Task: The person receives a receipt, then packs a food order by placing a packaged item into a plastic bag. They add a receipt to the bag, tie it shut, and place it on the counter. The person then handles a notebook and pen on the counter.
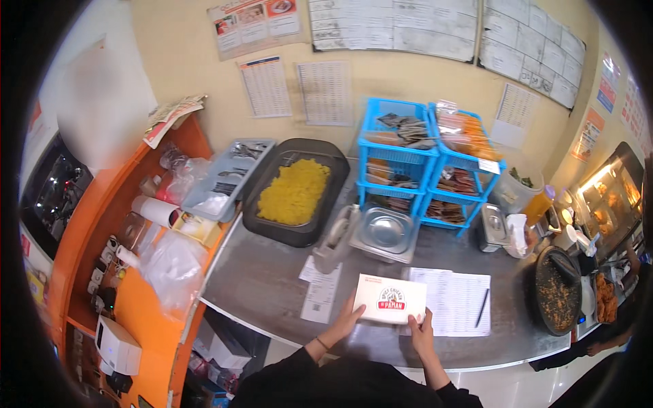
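Note:
A white cardboard food box [390, 299] with a printed logo is held level above the near part of the dark counter [255, 278]. My left hand [346, 317] grips its left side, thumb on the top face. My right hand [421, 331] holds the lower right corner in the same way. The lid looks closed, so what is inside is hidden. Just left of the box lies a printed receipt [320, 296]. Partly behind its right side, an open notebook [461, 301] with printed rows has a black pen [481, 308] across its page.
Beyond the box stand a steel pan with a lid [385, 229], blue tiered racks [398, 150] of sachets and a black tray [296, 191] of yellow rice. A round dark pan [557, 291] sits at right, near another person's arm [609, 342]. An orange desk [148, 301] adjoins at left.

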### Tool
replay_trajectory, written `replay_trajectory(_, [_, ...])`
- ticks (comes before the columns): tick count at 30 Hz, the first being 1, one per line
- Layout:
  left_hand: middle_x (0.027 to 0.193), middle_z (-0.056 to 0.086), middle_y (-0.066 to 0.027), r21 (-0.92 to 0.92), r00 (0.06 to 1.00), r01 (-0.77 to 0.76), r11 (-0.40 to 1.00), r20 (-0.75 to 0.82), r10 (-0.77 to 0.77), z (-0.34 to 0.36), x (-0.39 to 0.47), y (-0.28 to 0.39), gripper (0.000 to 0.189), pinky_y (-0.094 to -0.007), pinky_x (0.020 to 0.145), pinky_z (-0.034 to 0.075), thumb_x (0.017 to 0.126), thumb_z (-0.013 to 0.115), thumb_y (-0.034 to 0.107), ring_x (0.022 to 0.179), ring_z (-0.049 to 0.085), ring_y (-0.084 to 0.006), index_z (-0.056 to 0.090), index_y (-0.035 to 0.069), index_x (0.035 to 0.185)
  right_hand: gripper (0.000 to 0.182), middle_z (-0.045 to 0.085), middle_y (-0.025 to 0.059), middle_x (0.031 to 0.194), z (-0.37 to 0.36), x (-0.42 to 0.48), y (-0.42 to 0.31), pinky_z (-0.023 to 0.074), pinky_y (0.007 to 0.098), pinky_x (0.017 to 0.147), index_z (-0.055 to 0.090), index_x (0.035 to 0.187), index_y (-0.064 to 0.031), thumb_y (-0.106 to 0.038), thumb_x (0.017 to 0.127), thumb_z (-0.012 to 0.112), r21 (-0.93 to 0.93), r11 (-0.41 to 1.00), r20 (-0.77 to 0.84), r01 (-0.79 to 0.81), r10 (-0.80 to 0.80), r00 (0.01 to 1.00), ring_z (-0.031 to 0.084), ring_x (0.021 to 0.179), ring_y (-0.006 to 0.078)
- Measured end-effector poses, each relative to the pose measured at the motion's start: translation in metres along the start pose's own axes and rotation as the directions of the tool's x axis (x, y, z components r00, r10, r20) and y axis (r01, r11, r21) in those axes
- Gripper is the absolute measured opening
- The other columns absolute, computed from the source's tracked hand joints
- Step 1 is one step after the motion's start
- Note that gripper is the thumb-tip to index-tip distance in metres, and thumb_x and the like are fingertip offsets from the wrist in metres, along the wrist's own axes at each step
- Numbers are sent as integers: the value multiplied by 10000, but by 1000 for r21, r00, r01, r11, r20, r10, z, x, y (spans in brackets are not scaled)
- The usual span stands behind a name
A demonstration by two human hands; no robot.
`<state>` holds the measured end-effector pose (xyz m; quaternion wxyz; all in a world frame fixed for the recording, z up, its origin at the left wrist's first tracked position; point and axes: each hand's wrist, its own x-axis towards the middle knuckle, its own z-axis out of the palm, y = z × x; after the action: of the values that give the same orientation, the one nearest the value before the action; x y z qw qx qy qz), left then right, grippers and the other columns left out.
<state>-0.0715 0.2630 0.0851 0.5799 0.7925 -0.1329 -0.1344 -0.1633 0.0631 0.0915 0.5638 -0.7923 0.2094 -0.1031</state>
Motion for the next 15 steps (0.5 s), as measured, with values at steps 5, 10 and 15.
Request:
replay_trajectory(5, [980,510,-189,641,972,-98,761,-103,212,-89,46,-48,420,-421,859,357,801,513,288,986,450,-332,469,-7,1097,593,420,258,1169,67,8,-6,255,504,920,280,1262,-1,-318,819,512,-558,816,-112,-152,107,988,340,1147,401])
replay_trajectory(10, [899,536,-183,603,891,147,784,-425,159,-129,78,-93,424,-409,780,414,642,679,149,885,507,-349,485,10,993,637,240,259,1296,94,-10,-17,124,551,956,288,1275,-28,-370,793,525,-615,781,-160,113,-264,951,162,1226,418])
replay_trajectory(15, [789,564,-154,397,919,156,904,-394,14,-133,98,-107,500,-386,722,442,535,728,52,803,551,-323,485,21,971,603,223,262,1302,99,-7,-35,133,543,961,368,1235,-53,-392,772,551,-656,721,-88,223,-367,926,164,1219,430])
